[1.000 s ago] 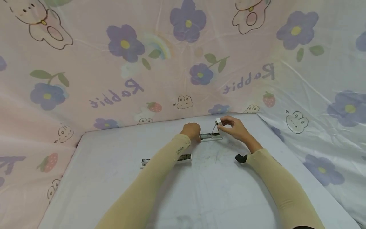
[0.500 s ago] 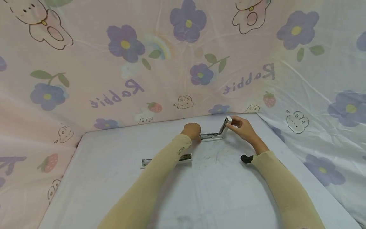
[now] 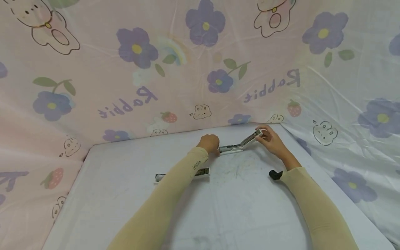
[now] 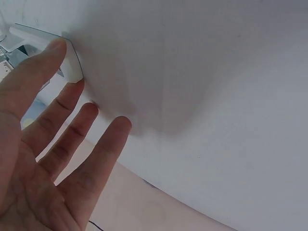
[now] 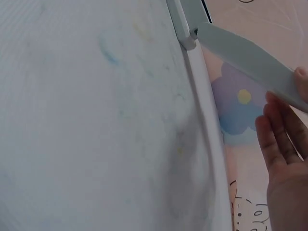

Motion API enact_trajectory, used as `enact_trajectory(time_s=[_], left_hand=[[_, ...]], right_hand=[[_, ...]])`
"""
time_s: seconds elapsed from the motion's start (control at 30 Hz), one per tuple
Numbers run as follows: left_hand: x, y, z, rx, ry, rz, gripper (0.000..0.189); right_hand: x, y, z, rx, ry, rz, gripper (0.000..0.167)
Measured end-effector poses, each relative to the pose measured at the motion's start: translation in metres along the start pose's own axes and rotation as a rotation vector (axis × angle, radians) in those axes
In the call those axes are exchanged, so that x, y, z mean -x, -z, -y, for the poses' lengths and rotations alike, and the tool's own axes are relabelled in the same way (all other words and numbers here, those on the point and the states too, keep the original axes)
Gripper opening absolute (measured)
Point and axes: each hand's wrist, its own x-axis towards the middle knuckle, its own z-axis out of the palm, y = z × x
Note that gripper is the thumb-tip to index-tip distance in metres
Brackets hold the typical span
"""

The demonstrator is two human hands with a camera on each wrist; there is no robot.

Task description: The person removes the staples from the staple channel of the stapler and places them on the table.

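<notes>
A white stapler (image 3: 230, 149) lies at the back of the table, its lid (image 3: 251, 138) swung up and tilted to the right. My left hand (image 3: 208, 144) pinches the left end of its base; in the left wrist view, thumb and index finger are on the white end (image 4: 73, 65) while the other fingers stay stretched out. My right hand (image 3: 272, 141) pinches the free end of the lid, whose pale outer side (image 5: 250, 60) shows in the right wrist view. Nearer me lies a second, similar white stapler (image 3: 203, 172), unfolded and partly hidden by my left sleeve.
The white tabletop (image 3: 237, 205) carries faint coloured smudges. Behind it and at both sides hangs a patterned curtain (image 3: 175, 86) with flowers and rabbits, close to the back edge. A black wrist device (image 3: 275, 174) sticks out at my right cuff.
My right hand has moved to the right and swung the stapler's lid from steep and leaning over the base to a low outward tilt. My left hand stays at the base.
</notes>
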Motion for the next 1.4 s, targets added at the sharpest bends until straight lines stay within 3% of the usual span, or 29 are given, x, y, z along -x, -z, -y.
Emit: enact_trajectory(time_s=[0.27, 0.5, 0.67, 0.83, 1.0, 1.1, 1.2, 1.4], left_hand=[[0.003, 0.001, -0.001, 0.016, -0.021, 0.002, 0.026], [0.005, 0.001, 0.0, 0.022, -0.029, -0.015, 0.024], [0.007, 0.001, 0.001, 0.024, -0.027, -0.022, 0.026], [0.009, 0.002, 0.001, 0.02, -0.023, -0.024, 0.026], [0.007, 0.002, 0.001, 0.017, -0.023, -0.02, 0.026], [0.006, 0.002, 0.001, 0.022, -0.023, -0.016, 0.026], [0.006, 0.002, 0.001, 0.02, -0.015, -0.024, 0.027], [0.006, 0.001, 0.001, 0.0, -0.006, -0.029, 0.027]], right_hand=[[0.008, 0.009, -0.003, 0.164, -0.04, -0.018, 0.043], [0.013, 0.014, -0.003, 0.299, -0.18, -0.001, 0.043], [0.013, 0.014, -0.003, 0.356, -0.234, 0.037, 0.046], [0.01, 0.01, -0.003, 0.407, -0.159, -0.005, 0.048], [0.003, -0.001, 0.006, 0.451, 0.031, -0.164, 0.036], [-0.001, -0.012, 0.016, 0.444, 0.07, -0.23, 0.028], [-0.003, -0.024, 0.023, 0.438, 0.049, -0.215, 0.024], [-0.004, -0.049, 0.03, 0.431, 0.0, -0.09, 0.024]])
